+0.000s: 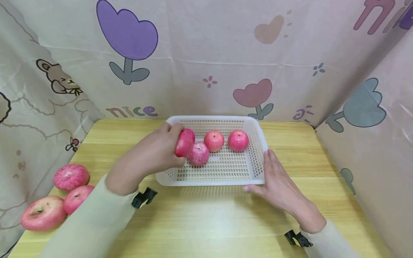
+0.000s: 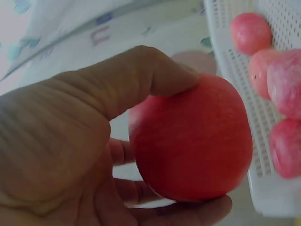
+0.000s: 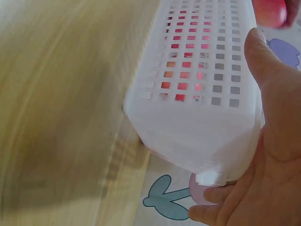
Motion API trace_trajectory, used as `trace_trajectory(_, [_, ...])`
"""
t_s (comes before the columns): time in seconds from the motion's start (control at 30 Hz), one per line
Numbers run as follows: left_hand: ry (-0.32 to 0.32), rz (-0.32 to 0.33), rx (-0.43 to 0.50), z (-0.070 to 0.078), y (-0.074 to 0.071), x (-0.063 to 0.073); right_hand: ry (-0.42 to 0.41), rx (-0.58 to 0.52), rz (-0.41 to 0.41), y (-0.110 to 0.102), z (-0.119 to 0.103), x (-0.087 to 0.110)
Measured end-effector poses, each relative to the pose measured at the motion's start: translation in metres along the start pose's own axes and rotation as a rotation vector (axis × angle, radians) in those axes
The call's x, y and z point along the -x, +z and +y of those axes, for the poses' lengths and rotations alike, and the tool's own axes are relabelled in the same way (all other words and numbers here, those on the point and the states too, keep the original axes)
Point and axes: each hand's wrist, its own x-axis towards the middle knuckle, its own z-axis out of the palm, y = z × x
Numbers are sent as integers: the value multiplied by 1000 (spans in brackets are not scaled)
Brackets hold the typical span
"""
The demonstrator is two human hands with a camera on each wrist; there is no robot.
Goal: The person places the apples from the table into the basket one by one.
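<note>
A red apple is in my left hand, with the thumb across its top and the fingers around its lower side. That hand reaches over the left end of a white plastic basket. Inside the basket are several apples, among them a streaked one, a paler one and a pink one. My right hand rests against the basket's near right corner. Its thumb lies along the front and its straight fingers along the right side.
At the table's left edge lie more apples: a streaked one, a large yellowish-pink one and one partly behind my left sleeve. The wooden table meets a printed curtain behind the basket and at both sides.
</note>
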Motion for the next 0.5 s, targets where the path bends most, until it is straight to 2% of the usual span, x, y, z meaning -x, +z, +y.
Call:
trace_trajectory(0.13, [95, -63, -75, 19, 5, -31, 14, 8, -13, 0, -2, -2])
trace_trajectory(0.27, [163, -143, -129, 34, 13, -59, 16, 20, -9, 1, -3, -2])
trace_trajectory(0.5, [221, -314, -141, 56, 39, -92, 19, 39, -8, 2, -2, -2])
